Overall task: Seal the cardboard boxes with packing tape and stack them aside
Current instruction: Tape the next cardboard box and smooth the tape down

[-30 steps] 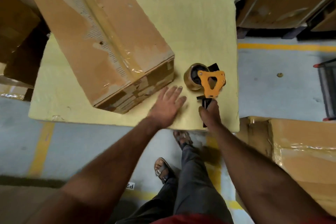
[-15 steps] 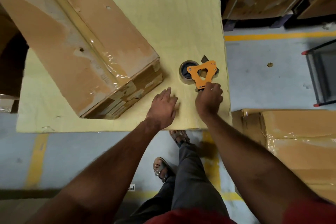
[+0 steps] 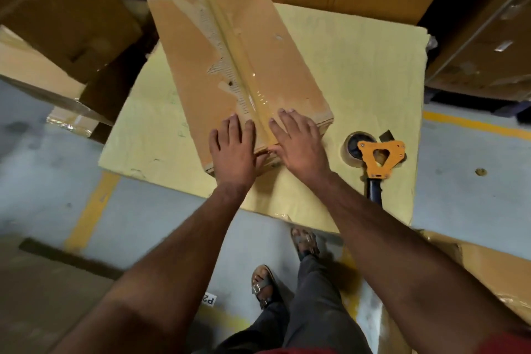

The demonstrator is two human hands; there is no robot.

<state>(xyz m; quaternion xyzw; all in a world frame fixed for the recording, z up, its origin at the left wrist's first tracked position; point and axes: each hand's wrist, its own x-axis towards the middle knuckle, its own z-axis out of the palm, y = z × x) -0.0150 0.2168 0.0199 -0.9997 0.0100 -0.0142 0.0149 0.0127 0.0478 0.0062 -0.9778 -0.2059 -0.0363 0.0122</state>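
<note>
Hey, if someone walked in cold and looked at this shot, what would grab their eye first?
Both hands, left hand and right hand, lie flat on the near end of the cardboard box, either side of its glossy tape seam. To the right, the orange tape dispenser lies on the yellow table, untouched.

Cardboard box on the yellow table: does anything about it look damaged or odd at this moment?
Yes. The cardboard box has its top paper torn away beside the tape seam, baring corrugation, with a small hole near it. Both the left hand and right hand press flat on its near end.
</note>
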